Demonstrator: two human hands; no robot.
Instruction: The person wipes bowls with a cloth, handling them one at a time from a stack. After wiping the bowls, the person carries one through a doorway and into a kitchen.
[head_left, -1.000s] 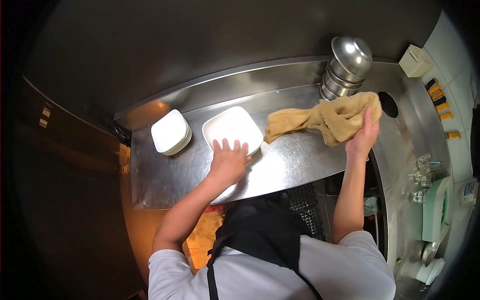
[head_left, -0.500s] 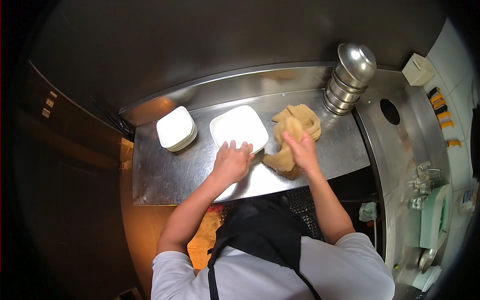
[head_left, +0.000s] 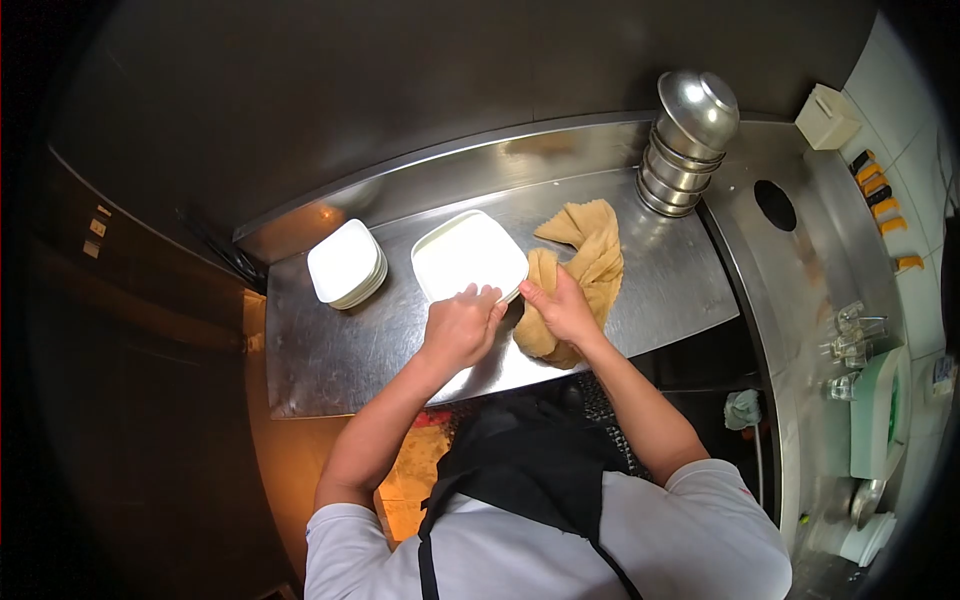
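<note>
A white square plate (head_left: 470,252) with rounded corners sits in the middle of the steel counter. My left hand (head_left: 462,325) grips its near edge, fingers curled over the rim. At the plate's right corner, my right hand (head_left: 565,312) holds a bunched tan cloth (head_left: 600,250), thumb close against the rim. Part of the cloth lies spread on the counter beyond that hand. Further left stands a stack of similar white plates (head_left: 345,262). Whether more plates lie under the middle one is hard to see.
Stacked metal bowls (head_left: 685,150) stand at the counter's back right. A steel wall (head_left: 480,165) runs behind. To the right is another steel surface with a round hole (head_left: 774,205), several glasses (head_left: 850,340) and a pale green container (head_left: 875,415). Knives with yellow handles (head_left: 880,207) hang on the tiles.
My right hand has moved left with the cloth, up to the plate's right edge. The cloth's far part has spread out. My left hand stays at the plate's near edge.
</note>
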